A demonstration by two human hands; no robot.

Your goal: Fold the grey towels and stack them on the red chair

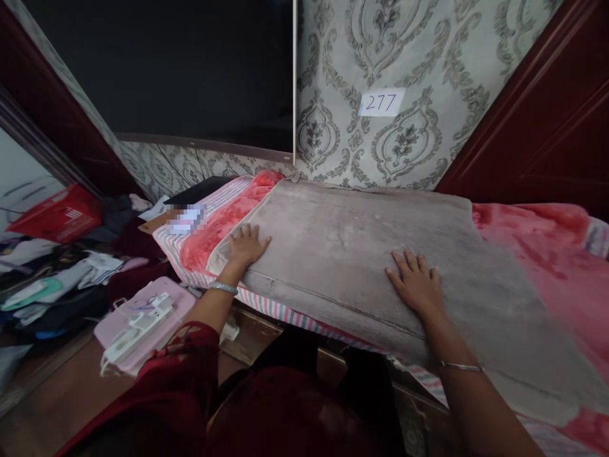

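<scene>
A grey plush cloth (328, 235) lies spread along a low surface against the wall. My left hand (246, 247) rests flat near its left edge, fingers spread. Farther right, my right hand (419, 282) lies on the same cloth with its fingers apart. Neither hand holds anything. Under the cloth, a red plush blanket (216, 225) shows at the left, and more pink-red plush (537, 247) shows at the right. A striped pink, grey and white fabric (290, 312) sticks out along the front edge.
Above the surface hangs a large dark television (190, 70). A paper marked 277 (382, 102) is on the patterned wall. To the left are a pink box (176, 304) with a power strip (143, 327) on it, heaped clothes (52, 298) and a red basket (61, 214).
</scene>
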